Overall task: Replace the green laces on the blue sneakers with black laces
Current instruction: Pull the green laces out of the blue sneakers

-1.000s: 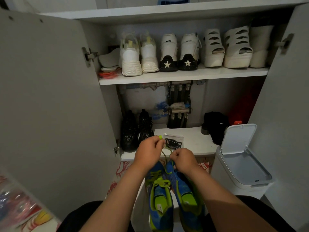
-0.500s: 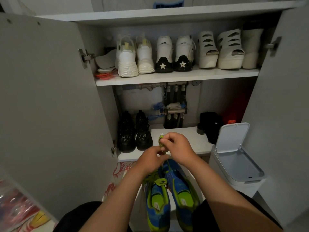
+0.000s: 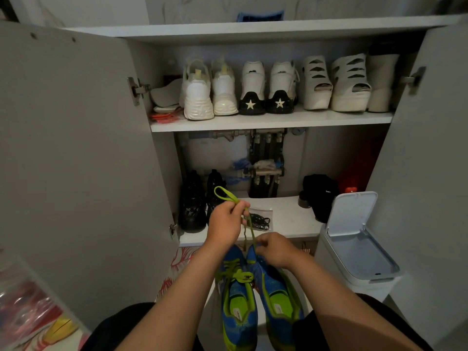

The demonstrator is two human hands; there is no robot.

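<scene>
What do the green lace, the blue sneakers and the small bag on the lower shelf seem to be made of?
Green lace: flat woven fabric, matte; it curls in a soft loop past the left hand. Blue sneakers: likely synthetic mesh, from the speckled surface, though dim light leaves this open. Small bag: clear, slightly glossy plastic film; black laces show through it.

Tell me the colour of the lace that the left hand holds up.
Bright yellow-green. The lace shows best in the head view, against the dark shelf.
</scene>
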